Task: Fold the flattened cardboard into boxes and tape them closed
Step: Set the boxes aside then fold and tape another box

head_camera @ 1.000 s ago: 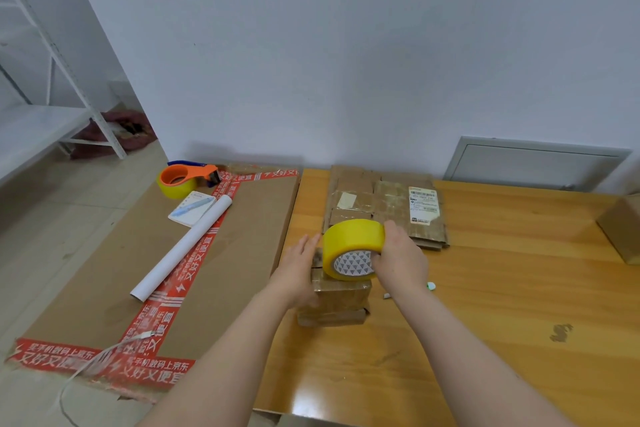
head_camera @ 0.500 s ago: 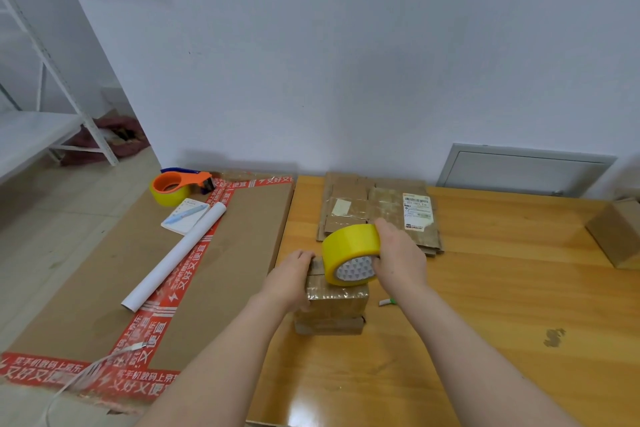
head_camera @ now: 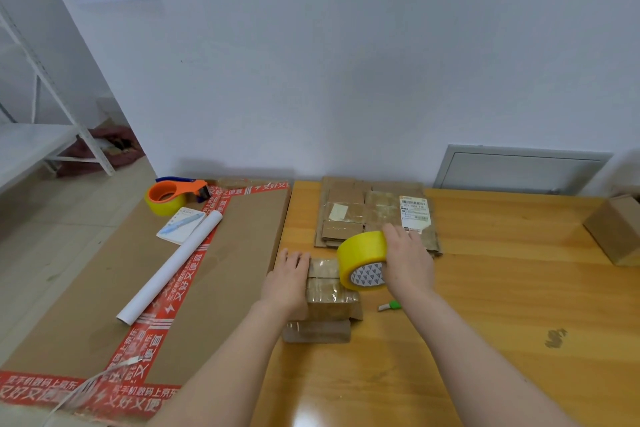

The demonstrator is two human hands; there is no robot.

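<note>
A small folded cardboard box [head_camera: 327, 300] stands on the wooden table [head_camera: 485, 322], glossy with clear tape. My left hand [head_camera: 289, 279] lies against its left side and top edge, fingers fairly straight. My right hand [head_camera: 408, 262] grips a yellow tape roll [head_camera: 362, 258] held on edge over the box's right top. A stack of flattened cardboard [head_camera: 367, 215] with a white shipping label lies just behind, near the wall.
A large flat carton with red printed tape [head_camera: 173, 270] lies left of the table, carrying an orange tape dispenser [head_camera: 173, 194], a notepad with a pen [head_camera: 181, 222] and a white paper roll [head_camera: 169, 265]. A small green cutter [head_camera: 389, 306] lies right of the box. Another box [head_camera: 614, 229] sits far right.
The right hand has lowered the tape roll onto the box's right top. The left hand slid from the near left corner up along the box's left side.
</note>
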